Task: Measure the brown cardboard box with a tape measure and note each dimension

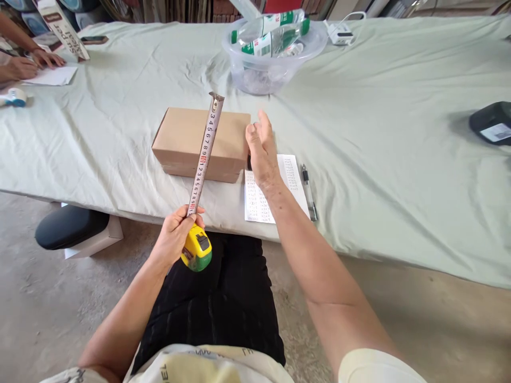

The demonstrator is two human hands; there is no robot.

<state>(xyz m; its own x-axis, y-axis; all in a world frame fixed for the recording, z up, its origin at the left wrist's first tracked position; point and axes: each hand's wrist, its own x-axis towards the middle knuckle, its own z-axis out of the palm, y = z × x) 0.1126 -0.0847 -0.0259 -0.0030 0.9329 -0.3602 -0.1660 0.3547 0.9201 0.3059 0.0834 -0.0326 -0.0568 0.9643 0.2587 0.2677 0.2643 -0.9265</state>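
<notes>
Gripping a rounded yellow-and-green tape measure (197, 249) in the left hand (175, 231), with a narrow printed metal blade (204, 154) drawn out and slanting in front of a smooth, oblong brown cardboard box (181, 133) on rumpled pale green cloth (379, 133). Holding the right hand (263, 151) loosely open near the box's right end and partly over handwritten white paper (294, 186), beside a slim, dark-capped clear pen (308, 194).

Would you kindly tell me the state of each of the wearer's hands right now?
Left hand: closed, holding the yellow tape measure.
Right hand: open, near the cardboard box; contact can't be told.
</notes>
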